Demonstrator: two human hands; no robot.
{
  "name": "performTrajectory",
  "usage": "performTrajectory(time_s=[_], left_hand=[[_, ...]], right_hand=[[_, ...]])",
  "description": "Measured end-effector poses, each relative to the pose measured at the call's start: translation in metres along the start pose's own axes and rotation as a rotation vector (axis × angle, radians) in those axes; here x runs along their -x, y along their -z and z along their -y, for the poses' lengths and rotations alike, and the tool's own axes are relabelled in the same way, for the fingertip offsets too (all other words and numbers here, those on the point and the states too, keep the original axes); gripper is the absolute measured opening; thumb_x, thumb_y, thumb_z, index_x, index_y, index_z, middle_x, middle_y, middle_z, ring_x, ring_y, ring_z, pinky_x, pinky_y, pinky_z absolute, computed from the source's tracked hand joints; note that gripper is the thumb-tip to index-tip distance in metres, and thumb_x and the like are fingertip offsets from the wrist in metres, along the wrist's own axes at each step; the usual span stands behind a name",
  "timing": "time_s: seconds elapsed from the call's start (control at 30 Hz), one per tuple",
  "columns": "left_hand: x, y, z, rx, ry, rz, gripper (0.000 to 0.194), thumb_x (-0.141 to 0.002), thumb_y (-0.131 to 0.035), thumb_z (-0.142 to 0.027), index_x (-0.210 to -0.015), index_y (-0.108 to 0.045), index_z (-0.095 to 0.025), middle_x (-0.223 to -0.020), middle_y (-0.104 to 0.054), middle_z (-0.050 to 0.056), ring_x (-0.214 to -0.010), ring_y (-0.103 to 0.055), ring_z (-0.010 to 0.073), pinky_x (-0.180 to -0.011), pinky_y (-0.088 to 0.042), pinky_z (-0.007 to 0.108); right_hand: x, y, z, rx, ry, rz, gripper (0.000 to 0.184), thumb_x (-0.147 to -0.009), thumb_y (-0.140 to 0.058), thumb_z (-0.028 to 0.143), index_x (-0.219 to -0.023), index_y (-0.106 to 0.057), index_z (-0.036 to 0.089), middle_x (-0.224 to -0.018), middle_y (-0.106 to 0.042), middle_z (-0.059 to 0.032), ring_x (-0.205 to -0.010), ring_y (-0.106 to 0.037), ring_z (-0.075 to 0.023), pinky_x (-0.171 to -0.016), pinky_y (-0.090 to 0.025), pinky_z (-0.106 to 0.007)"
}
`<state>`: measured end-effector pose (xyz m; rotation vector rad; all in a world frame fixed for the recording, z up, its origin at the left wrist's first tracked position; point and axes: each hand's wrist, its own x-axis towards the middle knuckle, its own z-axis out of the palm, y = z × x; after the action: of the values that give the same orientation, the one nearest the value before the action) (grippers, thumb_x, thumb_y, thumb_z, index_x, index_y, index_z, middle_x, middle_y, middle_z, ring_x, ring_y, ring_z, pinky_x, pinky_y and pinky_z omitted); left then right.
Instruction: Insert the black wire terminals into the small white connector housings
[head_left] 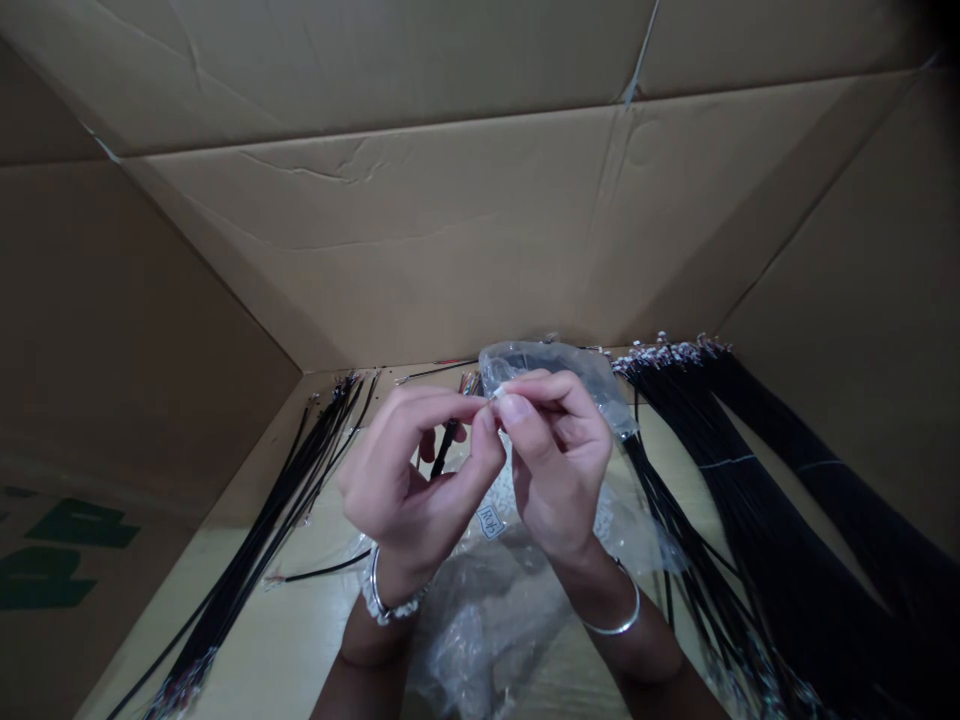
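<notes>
My left hand [409, 490] and my right hand [559, 460] meet at the middle of the view, with their fingertips pinching a thin edge of a clear plastic bag [551, 375]. The fingertips almost touch at that edge. The bag's upper part bulges behind my right hand. Below my wrists lies more crumpled clear plastic [480, 625] with a small printed label [490, 521]. The black end of a wire bundle [446, 450] shows between my hands, partly hidden by my fingers. A silver bangle circles each wrist.
Long bundles of thin black wires with small metal ends lie on the cardboard on both sides: one bundle [277, 520] at left, a larger mass [757, 490] at right. Tall cardboard box walls [375, 250] surround the work surface, with green printing at lower left.
</notes>
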<state>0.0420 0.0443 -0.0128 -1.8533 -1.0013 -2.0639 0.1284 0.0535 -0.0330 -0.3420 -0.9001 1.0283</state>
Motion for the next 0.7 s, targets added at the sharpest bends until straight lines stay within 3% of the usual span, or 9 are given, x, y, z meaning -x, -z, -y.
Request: performTrajectory(time_s=[0.17,0.43,0.7], left_hand=[[0.0000,-0.0001,-0.0007,-0.027,0.021,0.016,0.015,-0.082,-0.076,-0.008,-0.087,-0.071,-0.020,-0.076,-0.069,-0.003,-0.063,-0.056,0.0085,-0.047,-0.039,0.025],[0.0003,-0.0001,-0.0021,-0.063,0.024,0.030,0.017,-0.083,-0.076,-0.006,-0.088,-0.071,-0.021,-0.078,-0.071,-0.002,-0.066,-0.060,0.0102,-0.049,-0.042,0.026],[0.0005,0.0000,-0.0016,-0.078,0.038,0.032,0.017,-0.082,-0.077,-0.007,-0.087,-0.072,-0.022,-0.077,-0.070,-0.002,-0.064,-0.058,0.0100,-0.048,-0.042,0.026]], right_hand=[[-0.0026,0.0038,0.0013,-0.065,-0.129,0.011,0.007,-0.087,-0.081,0.021,-0.088,-0.076,0.027,-0.080,-0.071,0.0041,-0.071,-0.063,-0.0083,-0.064,-0.054,-0.019],[-0.0079,0.0034,0.0066,-0.088,-0.278,0.003,0.011,-0.081,-0.083,0.028,-0.083,-0.073,0.024,-0.074,-0.069,0.0034,-0.065,-0.063,-0.0100,-0.065,-0.057,-0.023],[-0.0099,0.0010,0.0070,-0.133,-0.316,-0.013,0.008,-0.079,-0.083,0.025,-0.081,-0.075,0.023,-0.069,-0.068,0.0039,-0.063,-0.061,-0.0095,-0.062,-0.054,-0.022]])
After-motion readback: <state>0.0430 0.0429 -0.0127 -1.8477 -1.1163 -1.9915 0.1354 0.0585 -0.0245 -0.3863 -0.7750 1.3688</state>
